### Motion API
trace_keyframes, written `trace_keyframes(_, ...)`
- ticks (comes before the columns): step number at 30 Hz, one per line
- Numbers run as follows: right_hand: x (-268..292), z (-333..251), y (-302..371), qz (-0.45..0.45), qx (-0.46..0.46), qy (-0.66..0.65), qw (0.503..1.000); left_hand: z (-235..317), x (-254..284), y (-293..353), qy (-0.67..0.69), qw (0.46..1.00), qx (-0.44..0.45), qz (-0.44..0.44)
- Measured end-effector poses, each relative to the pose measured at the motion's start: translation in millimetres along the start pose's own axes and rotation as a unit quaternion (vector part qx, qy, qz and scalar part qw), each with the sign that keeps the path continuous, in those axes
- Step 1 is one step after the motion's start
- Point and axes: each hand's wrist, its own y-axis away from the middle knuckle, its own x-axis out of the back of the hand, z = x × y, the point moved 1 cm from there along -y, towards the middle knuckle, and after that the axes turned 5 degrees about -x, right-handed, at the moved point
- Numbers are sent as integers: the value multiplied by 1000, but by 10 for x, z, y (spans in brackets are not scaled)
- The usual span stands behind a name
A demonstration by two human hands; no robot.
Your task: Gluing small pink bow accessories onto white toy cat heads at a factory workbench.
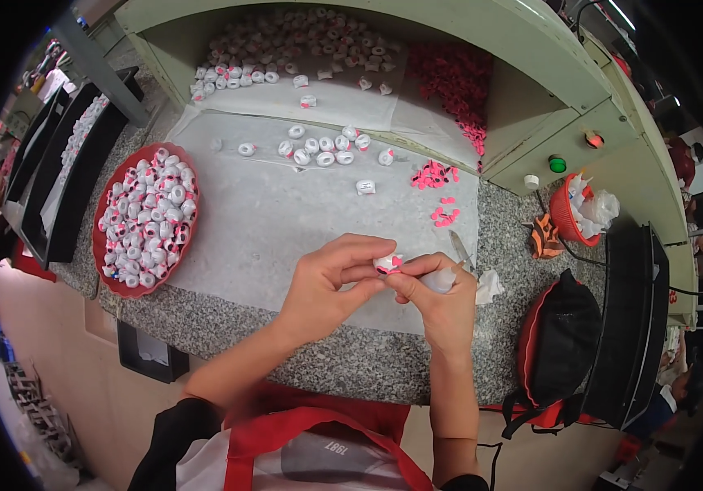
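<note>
Over the front of the paper-covered bench, both hands meet at a small white rounded piece (388, 263) with pink and black parts. My left hand (324, 286) is closed, its fingertips pinching the piece from the left. From the right, my right hand (443, 304) has thumb and forefinger pressed against its pink side; whether something else is in that pinch is hidden. A whitish translucent scrap (439, 281) shows at the right fingers. Closest beyond the hands are a few loose pink bits (443, 218) and a single white piece (365, 187).
A red basin (148, 282) full of similar pieces stands left. More white pieces (278, 41) and a pink heap (454, 78) lie inside the green cabinet (564, 139). A small blade-like tool (459, 245), orange basket (562, 214) and black bag (564, 340) are on the right.
</note>
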Motion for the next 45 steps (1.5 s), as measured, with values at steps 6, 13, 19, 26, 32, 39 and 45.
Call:
trace_keyframes(6, -14, 1, 34, 19, 38, -4, 999, -18, 36, -23, 99, 993, 45, -37)
trace_keyframes(13, -2, -5, 24, 2, 62, 43, 997, -72, 3, -7, 118, 988, 100, 0)
trace_keyframes(19, 23, 157, -153, -26, 23, 26, 999, -158, 58, -36, 139, 980, 139, 40)
trace_keyframes(26, 17, 77, -56, -49, 190, 60, 979, 12, 71, -26, 97, 982, 164, 20)
trace_keyframes(32, 111, 171, -105, -100, 126, -37, 986, -20, 49, 20, 63, 992, 100, -33)
trace_keyframes(39, -29, 159, -101, -95, 25, -109, 989, 65, 18, -2, 94, 990, 104, -11)
trace_keyframes(45, -190, 325, -104, -91, 49, -162, 981, 120, 165, 47, 65, 992, 104, -11)
